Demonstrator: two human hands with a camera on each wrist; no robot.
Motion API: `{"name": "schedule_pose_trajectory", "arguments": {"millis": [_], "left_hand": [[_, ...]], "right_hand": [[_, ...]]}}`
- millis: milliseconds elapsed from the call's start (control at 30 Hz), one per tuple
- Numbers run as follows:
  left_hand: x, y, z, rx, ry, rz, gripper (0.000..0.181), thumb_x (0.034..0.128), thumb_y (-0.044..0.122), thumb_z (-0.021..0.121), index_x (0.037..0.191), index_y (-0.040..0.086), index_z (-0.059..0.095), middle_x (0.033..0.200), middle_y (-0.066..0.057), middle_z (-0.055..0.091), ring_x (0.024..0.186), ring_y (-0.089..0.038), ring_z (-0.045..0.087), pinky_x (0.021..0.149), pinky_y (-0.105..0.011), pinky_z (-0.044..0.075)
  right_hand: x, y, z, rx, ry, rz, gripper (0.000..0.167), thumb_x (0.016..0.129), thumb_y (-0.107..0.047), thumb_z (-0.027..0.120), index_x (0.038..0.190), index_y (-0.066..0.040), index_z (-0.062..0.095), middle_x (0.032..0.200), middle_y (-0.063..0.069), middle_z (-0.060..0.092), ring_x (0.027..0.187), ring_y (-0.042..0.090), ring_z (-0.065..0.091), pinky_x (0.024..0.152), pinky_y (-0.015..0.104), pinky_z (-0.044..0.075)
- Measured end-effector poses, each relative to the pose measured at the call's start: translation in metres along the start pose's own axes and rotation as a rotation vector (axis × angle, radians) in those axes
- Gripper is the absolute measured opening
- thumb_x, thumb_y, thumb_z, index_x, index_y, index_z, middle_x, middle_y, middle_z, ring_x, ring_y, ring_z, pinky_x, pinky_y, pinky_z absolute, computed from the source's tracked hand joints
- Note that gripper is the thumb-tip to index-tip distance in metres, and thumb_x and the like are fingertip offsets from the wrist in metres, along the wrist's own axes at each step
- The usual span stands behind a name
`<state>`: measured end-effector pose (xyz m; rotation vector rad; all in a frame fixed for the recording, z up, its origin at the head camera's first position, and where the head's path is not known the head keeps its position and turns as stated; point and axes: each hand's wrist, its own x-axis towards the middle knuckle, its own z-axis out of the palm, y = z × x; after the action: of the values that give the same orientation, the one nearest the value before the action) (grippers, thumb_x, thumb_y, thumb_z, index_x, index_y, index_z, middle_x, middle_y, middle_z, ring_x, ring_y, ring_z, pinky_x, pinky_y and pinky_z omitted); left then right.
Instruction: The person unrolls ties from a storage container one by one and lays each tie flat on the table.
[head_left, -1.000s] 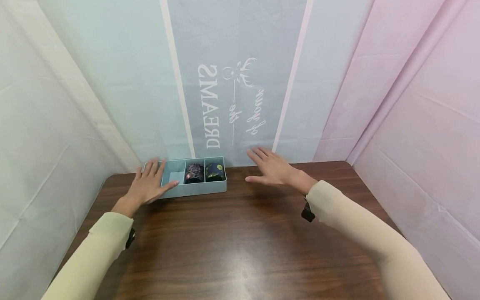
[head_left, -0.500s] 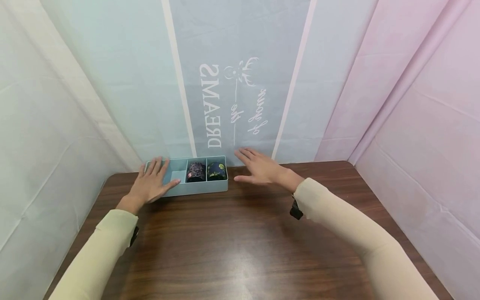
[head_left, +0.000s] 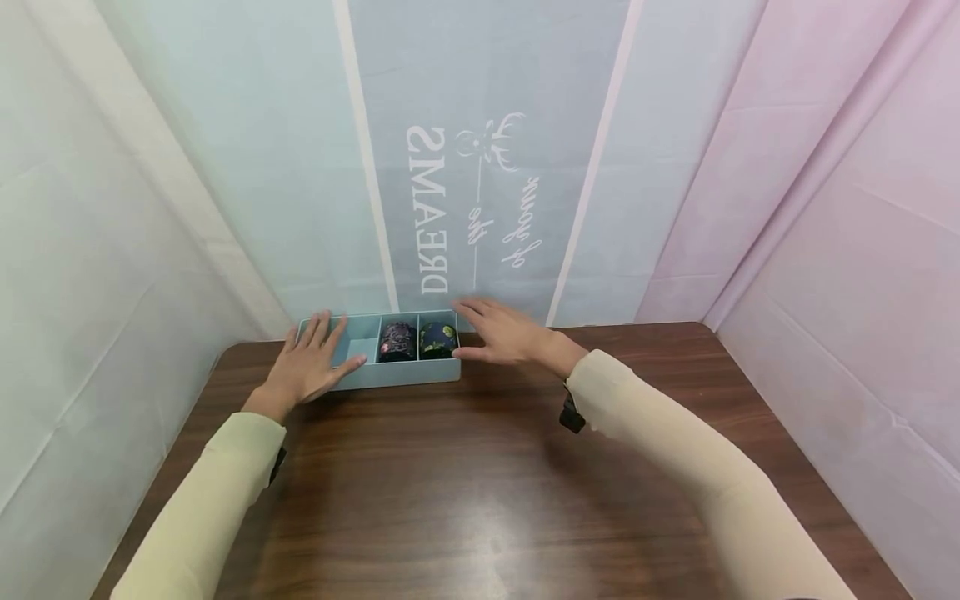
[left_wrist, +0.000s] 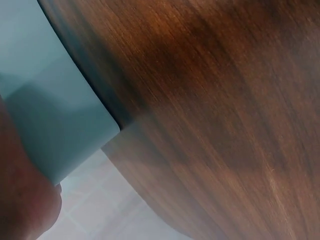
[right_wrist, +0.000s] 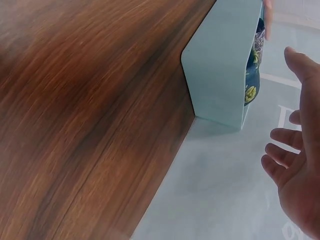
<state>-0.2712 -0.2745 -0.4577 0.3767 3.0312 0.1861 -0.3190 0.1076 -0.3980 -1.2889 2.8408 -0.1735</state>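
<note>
A light blue divided box (head_left: 397,375) lies along the table's back edge. Its middle compartment holds a dark round item with a floral pattern (head_left: 398,342), and the right one a navy item with yellow-green shapes (head_left: 438,340). My left hand (head_left: 303,369) rests over the box's left end, fingers spread and thumb on the front side. At the right end is my right hand (head_left: 506,335), fingers extended; the right wrist view shows a gap between that hand (right_wrist: 300,145) and the box (right_wrist: 220,65).
A dark brown wooden table (head_left: 450,483) extends in front of the box. Behind it hangs a pale blue cloth (head_left: 495,75) with mirrored white lettering, and light cloth walls stand at both sides.
My right hand has moved left, up to the box's right end. The left hand stays on the box, and the whole view has shifted slightly.
</note>
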Motion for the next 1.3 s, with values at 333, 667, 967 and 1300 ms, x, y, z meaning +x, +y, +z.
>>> {"name": "schedule_pose_trajectory", "arguments": {"millis": [333,667,967,1300], "left_hand": [[0.002,-0.001,0.001,0.002,-0.014,-0.002,0.099,0.1046,0.077,0.028,0.171,0.008,0.003,0.175,-0.026,-0.008,0.162,-0.046,-0.006,0.127,-0.069,-0.006],[0.001,0.0,0.001,0.008,-0.019,-0.007,0.099,0.1048,0.076,0.028,0.171,0.007,0.004,0.175,-0.026,-0.008,0.162,-0.046,-0.006,0.127,-0.068,-0.005],[0.001,0.0,0.001,0.008,-0.024,-0.007,0.099,0.105,0.076,0.028,0.171,0.007,0.003,0.175,-0.025,-0.009,0.162,-0.046,-0.006,0.127,-0.068,-0.006],[0.001,0.0,0.003,0.01,-0.015,-0.007,0.099,0.105,0.076,0.029,0.171,0.007,0.004,0.175,-0.025,-0.008,0.162,-0.045,-0.006,0.127,-0.068,-0.005]], "right_hand": [[0.019,-0.005,0.005,0.009,-0.039,-0.004,0.087,0.104,-0.062,0.057,0.166,-0.006,0.032,0.167,0.016,0.04,0.154,0.034,0.039,0.127,0.049,0.032],[0.033,-0.009,0.012,0.015,-0.053,-0.022,0.082,0.105,-0.054,0.061,0.165,-0.005,0.035,0.164,0.018,0.045,0.151,0.033,0.044,0.125,0.046,0.036],[0.045,-0.009,0.021,0.058,-0.054,-0.028,0.079,0.105,-0.048,0.066,0.163,-0.001,0.039,0.161,0.019,0.048,0.148,0.033,0.048,0.122,0.045,0.04],[0.056,-0.01,0.027,0.104,-0.062,-0.057,0.076,0.104,-0.045,0.068,0.16,0.001,0.043,0.155,0.02,0.055,0.142,0.032,0.055,0.117,0.044,0.046]]}}
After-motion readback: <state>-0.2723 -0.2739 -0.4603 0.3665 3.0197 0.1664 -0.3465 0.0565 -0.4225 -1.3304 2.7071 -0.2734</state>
